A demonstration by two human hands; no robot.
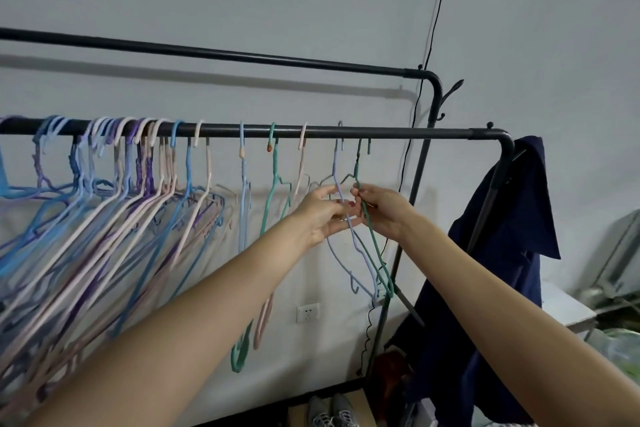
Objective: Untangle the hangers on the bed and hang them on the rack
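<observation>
Lilac hanger [348, 218] pinched by left hand [323, 213]; right hand [379, 210] pinches green hanger [372, 229].

The crowded hangers [104, 218] at the left are blurred and cut off by the left edge, so they cannot be counted. The rack [311, 132] is cut off at the left edge, and its feet are hidden. The shoes [329, 412] are cut by the bottom edge. Behind the dark blue garment [502, 253], part of the rack's right post is concealed. Objects at the lower right are blurred beyond recognition.
</observation>
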